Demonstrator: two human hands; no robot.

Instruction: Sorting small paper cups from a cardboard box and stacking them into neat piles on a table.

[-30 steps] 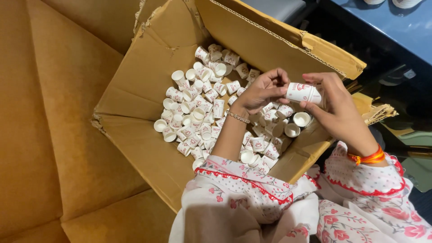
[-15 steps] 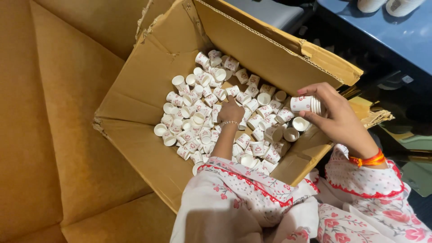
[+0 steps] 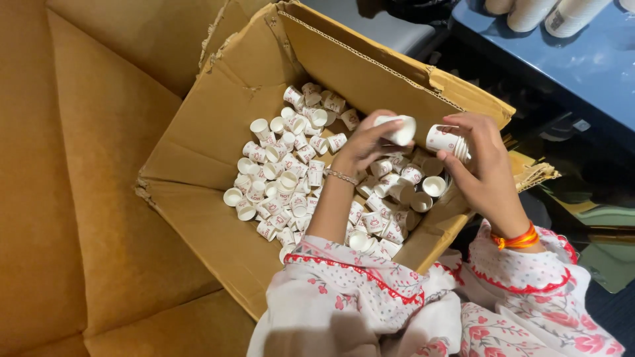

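Note:
An open cardboard box (image 3: 218,145) lies on a tan sofa and holds several small white paper cups (image 3: 284,178) with red print. My left hand (image 3: 367,142) is raised over the box, fingers closed on one paper cup (image 3: 397,130) lying sideways. My right hand (image 3: 479,162) grips a short stack of nested cups (image 3: 446,140), its open end pointing right. The single cup sits a little left of the stack, close to it and apart. A thin bracelet circles my left wrist, orange and red threads my right.
The tan sofa cushion (image 3: 79,198) spreads left and below the box. A dark blue table (image 3: 582,59) stands at the upper right with stacks of white cups (image 3: 529,13) on it. My floral white sleeves (image 3: 410,311) fill the bottom of the view.
My left hand dipped down among the loose cups half a second ago and has now come up holding one cup, close to the stack in my right hand.

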